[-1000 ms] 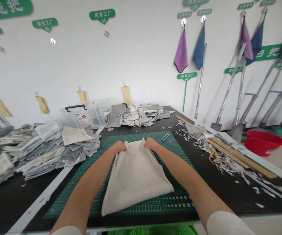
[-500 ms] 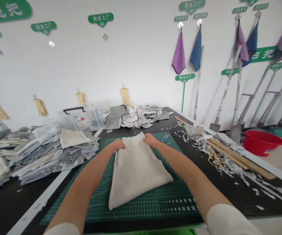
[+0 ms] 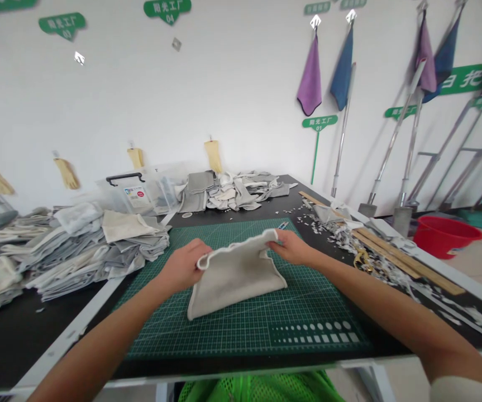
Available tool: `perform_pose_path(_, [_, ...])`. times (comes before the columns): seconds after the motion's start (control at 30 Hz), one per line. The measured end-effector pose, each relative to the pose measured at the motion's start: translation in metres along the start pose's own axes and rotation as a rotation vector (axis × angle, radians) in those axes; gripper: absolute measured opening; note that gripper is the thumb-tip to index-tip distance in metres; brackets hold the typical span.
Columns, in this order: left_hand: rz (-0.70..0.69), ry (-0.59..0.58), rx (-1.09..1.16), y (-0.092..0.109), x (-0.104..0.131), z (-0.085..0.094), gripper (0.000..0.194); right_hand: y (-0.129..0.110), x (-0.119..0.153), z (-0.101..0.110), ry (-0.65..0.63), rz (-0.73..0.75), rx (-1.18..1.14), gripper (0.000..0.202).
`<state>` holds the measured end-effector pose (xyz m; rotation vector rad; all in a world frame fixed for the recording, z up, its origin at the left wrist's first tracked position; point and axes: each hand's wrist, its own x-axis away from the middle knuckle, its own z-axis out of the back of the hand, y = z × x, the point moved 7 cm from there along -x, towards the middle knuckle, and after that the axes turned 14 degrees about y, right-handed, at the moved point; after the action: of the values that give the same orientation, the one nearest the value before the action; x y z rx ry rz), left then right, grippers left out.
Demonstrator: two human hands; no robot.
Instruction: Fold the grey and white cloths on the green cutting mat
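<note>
A pale beige cloth (image 3: 232, 282) with stitched edges is lifted at its far side, while its near part rests on the green cutting mat (image 3: 199, 340). My left hand (image 3: 186, 263) is closed on the raised edge at its left end. At the other end, my right hand (image 3: 290, 245) pinches the same edge. Between the hands the edge sags slightly and the cloth folds under it. A small blue cutter (image 3: 283, 225) lies on the mat beyond my right hand, partly hidden by it.
Stacks of grey and white cloths (image 3: 85, 251) stand at left, near a clear plastic box (image 3: 135, 195). More cloths (image 3: 241, 190) are heaped at the back. Scraps, gold-handled scissors (image 3: 362, 258) and wooden strips (image 3: 408, 262) line the right edge. A red basin (image 3: 445, 237) stands beyond.
Both hands have raised the cloth's far edge off the mat and drawn it nearer, so the cloth now folds over. The view has tilted down a little.
</note>
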<state>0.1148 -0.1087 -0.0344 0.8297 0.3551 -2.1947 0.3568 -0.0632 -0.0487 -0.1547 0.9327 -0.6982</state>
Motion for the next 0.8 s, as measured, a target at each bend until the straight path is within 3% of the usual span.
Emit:
perform_pose_path(0.07, [-0.193, -0.08, -0.074, 0.028, 0.03, -0.005, 0.019, -0.023, 0.031, -0.003, -0.133, 0.222, 0.011, 0.023])
perform_pose_path(0.17, [-0.403, -0.244, -0.181, 0.057, 0.065, -0.023, 0.015, -0.043, 0.068, -0.015, -0.273, 0.434, 0.115, 0.022])
perform_pose_path(0.3, [-0.445, -0.37, -0.198, 0.069, 0.081, -0.041, 0.011, -0.053, 0.09, -0.034, -0.372, 0.566, 0.238, 0.023])
perform_pose_path(0.53, [-0.427, -0.408, -0.234, 0.063, 0.08, -0.046, 0.011, -0.037, 0.087, -0.039, -0.336, 0.558, 0.308, 0.021])
perform_pose_path(0.67, [-0.426, -0.34, -0.274, 0.056, 0.079, -0.046, 0.012, -0.034, 0.082, -0.043, -0.314, 0.56, 0.365, 0.021])
perform_pose_path(0.8, [-0.151, -0.13, -0.215, 0.027, 0.055, -0.036, 0.021, -0.028, 0.051, -0.041, -0.21, 0.429, 0.438, 0.02])
